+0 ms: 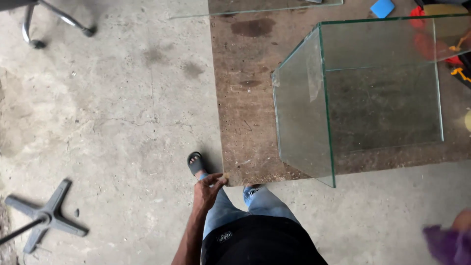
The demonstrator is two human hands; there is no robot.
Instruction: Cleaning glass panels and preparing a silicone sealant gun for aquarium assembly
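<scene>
A clear glass tank (373,93) with greenish edges stands on a worn brown table (245,108), one corner overhanging the near edge. My left hand (207,189) is down at the table's near left corner, fingertips touching that corner, holding nothing I can make out. My right hand (454,235) shows blurred at the lower right edge of the view, wrapped around a purple cloth (444,245). My legs in blue jeans and a black sandal (195,163) are below the table edge.
Concrete floor lies to the left. A black star-shaped chair base (46,216) sits lower left, chrome chair legs (29,29) upper left. A flat glass sheet (255,7) lies at the table's far end. A blue pad (382,8) and red and orange tools (431,34) lie behind the tank.
</scene>
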